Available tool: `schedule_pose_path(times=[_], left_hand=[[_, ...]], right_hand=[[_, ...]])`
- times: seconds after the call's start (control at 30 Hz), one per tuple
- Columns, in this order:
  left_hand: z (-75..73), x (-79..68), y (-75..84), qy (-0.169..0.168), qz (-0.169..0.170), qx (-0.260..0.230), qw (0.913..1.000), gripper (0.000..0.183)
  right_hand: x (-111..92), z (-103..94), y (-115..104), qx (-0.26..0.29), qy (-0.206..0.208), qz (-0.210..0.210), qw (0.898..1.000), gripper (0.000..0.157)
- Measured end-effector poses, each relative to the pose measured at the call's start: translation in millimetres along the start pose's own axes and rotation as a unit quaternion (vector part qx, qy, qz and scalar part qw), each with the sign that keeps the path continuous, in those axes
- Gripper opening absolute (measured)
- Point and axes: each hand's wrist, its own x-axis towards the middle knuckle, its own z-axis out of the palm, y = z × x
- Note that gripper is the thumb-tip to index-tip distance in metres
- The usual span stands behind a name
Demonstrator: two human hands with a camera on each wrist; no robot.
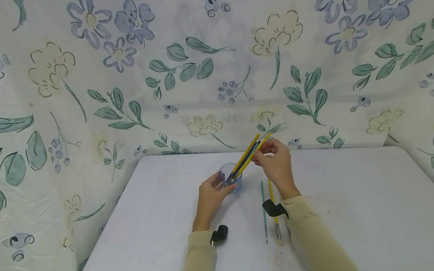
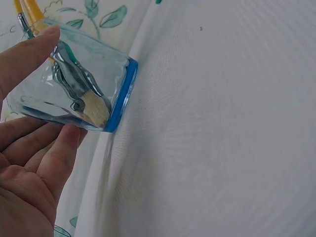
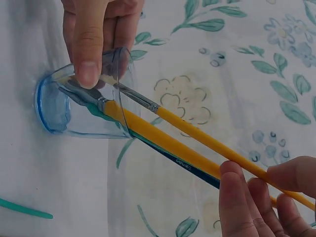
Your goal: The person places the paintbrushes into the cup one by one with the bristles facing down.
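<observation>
My left hand (image 1: 211, 198) grips a clear glass cup (image 3: 53, 109) with a blue base, thumb on one side and fingers on the other. The cup is tilted above the table. Inside lean a thick yellow paintbrush (image 3: 168, 142) and a dark teal-handled paintbrush (image 3: 178, 162), bristle ends toward the base. My right hand (image 1: 277, 166) pinches a thinner yellow paintbrush (image 3: 202, 137) by its handle, thumb against fingers. This brush's metal ferrule crosses the cup's rim, its tip partly behind the left thumb (image 3: 89, 74). Pale bristles (image 2: 96, 108) show through the glass in the left wrist view.
On the white table (image 1: 141, 249) lie a thin teal paintbrush (image 1: 264, 210) and a yellow paintbrush (image 1: 277, 228), side by side. Another brush (image 1: 289, 233) is mostly hidden under the right forearm. A flower-patterned cloth (image 1: 180, 90) hangs behind the table and at its sides.
</observation>
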Motion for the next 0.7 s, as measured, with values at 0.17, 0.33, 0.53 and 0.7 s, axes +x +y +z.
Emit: schedule_pose_path(times=[0.17, 0.33, 0.53, 0.7], left_hand=[[0.5, 0.0, -1.2, 0.001, 0.005, -0.001, 1.0, 0.083], [0.7, 0.1, -2.4, 0.002, 0.008, -0.001, 1.0, 0.083], [1.3, 0.3, -3.8, 0.002, 0.006, 0.001, 1.0, 0.083], [1.0, -0.4, -2.7, 0.004, 0.011, 0.001, 0.9999, 0.082]], right_hand=[[-2.0, 3.3, 2.5, -0.017, 0.003, 0.006, 1.0, 0.017], [-3.9, 4.2, 4.1, -0.02, -0.001, 0.014, 1.0, 0.016], [-5.1, 4.2, 5.5, -0.022, -0.008, 0.01, 1.0, 0.015], [-5.9, 2.5, 6.4, -0.055, -0.02, 0.006, 0.998, 0.016]])
